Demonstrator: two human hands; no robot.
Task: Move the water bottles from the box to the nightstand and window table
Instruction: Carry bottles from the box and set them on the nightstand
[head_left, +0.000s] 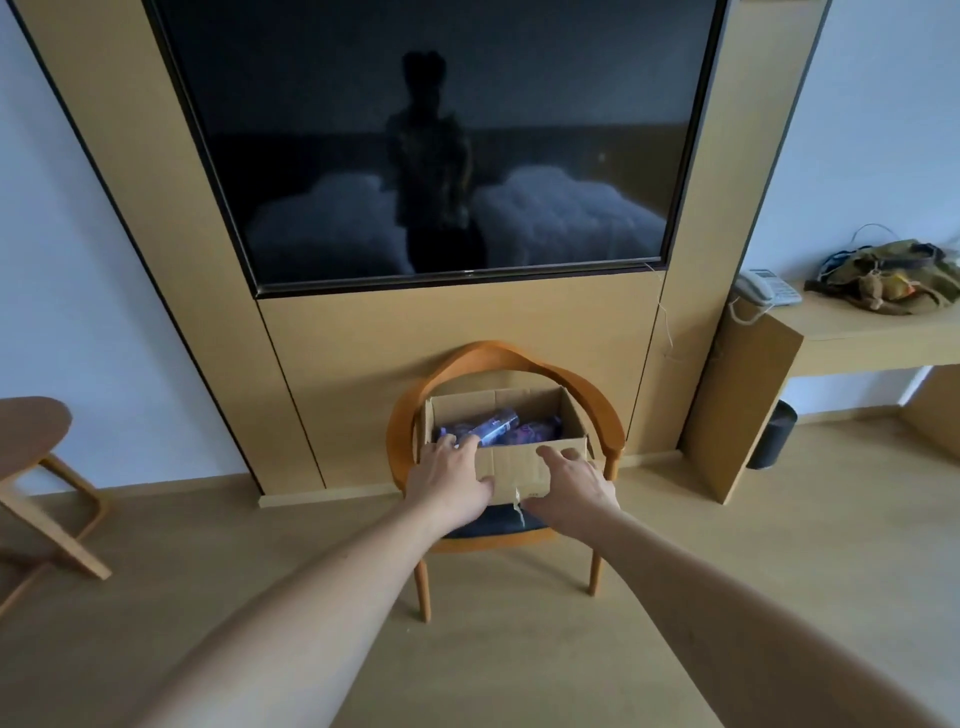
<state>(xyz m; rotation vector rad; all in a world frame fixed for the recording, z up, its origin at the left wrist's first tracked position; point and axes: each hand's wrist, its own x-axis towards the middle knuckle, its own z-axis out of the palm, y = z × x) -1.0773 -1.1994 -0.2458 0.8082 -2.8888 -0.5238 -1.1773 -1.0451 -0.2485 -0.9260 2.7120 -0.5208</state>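
bottles half hidden in box; left hand and right hand spread flat.

From my view the box sits on the chair at twelve o'clock — bottles inside, TV above, stool at nine, phone at two.

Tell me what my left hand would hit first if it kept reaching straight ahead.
Probably the water bottles inside the box; the left hand already reaches over its near rim, though depth is unclear.
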